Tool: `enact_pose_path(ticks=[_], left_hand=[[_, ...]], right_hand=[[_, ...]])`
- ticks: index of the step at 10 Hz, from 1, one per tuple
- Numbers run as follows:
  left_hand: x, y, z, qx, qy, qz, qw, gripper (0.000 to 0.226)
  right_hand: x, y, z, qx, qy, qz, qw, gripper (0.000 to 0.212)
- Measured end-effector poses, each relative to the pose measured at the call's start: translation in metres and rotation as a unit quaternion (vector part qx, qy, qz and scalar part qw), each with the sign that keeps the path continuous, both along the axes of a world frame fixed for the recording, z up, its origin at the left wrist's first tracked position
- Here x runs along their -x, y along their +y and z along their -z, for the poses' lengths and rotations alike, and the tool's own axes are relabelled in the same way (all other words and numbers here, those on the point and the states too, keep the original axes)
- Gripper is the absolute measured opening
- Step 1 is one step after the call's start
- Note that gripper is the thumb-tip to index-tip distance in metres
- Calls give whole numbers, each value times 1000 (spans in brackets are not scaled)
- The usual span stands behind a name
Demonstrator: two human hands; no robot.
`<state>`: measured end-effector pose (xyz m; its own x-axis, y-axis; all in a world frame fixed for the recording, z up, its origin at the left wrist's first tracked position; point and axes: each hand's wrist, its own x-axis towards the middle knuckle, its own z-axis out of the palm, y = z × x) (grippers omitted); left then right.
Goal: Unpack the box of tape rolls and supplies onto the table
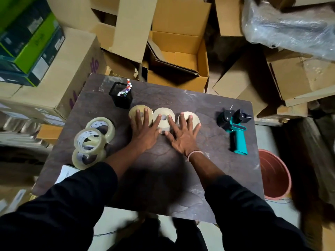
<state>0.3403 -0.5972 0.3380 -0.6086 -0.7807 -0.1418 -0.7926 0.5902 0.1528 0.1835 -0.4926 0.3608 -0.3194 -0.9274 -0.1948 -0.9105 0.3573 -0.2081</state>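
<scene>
Three cream tape rolls lie flat in a row on the dark table (217,171): a left roll (135,110), a middle roll (164,115) and a right roll (194,118). My left hand (144,131) rests flat with spread fingers, its fingertips on the left and middle rolls. My right hand (183,136) also lies flat, fingers spread over the middle and right rolls. Three clear tape rolls (90,142) are piled at the table's left. A teal and black tape dispenser (235,129) lies at the right. An open cardboard box (181,57) stands behind the table.
A black mesh pen holder (121,96) with pens stands at the back left of the table. Cardboard boxes crowd the floor all around. A terracotta bucket (273,176) sits by the table's right edge. A white paper (66,173) lies at the table's near left corner.
</scene>
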Motion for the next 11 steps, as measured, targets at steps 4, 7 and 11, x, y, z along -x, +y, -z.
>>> enact_pose_path(ticks=[4,7,11], left_hand=[[1,-9,11,5,20,32,999,77],[1,-19,-18,-86,-12,51,995,84],[6,-41,-131,40,71,72,994,86]], right_hand=[[4,-4,22,4,32,8,999,63],[16,0,-9,-32,-40,9,999,71],[119,25,-133,90,6,104,991,83]])
